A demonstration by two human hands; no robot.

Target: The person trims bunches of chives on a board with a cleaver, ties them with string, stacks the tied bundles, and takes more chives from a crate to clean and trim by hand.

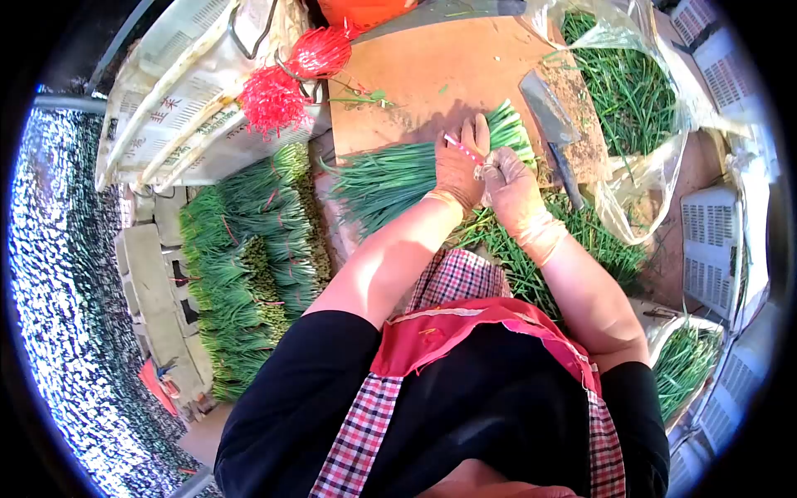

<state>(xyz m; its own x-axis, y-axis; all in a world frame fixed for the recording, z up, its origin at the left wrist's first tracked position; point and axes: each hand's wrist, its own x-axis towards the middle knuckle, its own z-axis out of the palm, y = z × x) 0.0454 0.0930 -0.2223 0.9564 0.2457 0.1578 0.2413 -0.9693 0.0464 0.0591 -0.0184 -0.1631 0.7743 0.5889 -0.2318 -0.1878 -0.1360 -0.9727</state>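
A bunch of garlic chives [378, 178] lies across the wooden board, leaves to the left and pale stem ends to the right. My left hand [459, 172], in an orange-tan glove, is closed over the bunch near its stems. Across its fingers runs a thin red-and-white tie [463, 148], slanting down toward my other hand. My right hand [512, 192], gloved alike, is pinched closed beside the stems, at the lower end of the tie; its fingertips are partly hidden. A cleaver [549, 112] with a dark handle rests on the board just right of the stems.
Tied chive bunches [249, 249] are stacked at the left. Red string bundles [282, 91] hang by white crates [178, 108]. The wooden board [398, 75] has scraps on it. Loose chives [623, 91] fill a clear plastic bag at the right; more loose chives [540, 257] lie below my hands.
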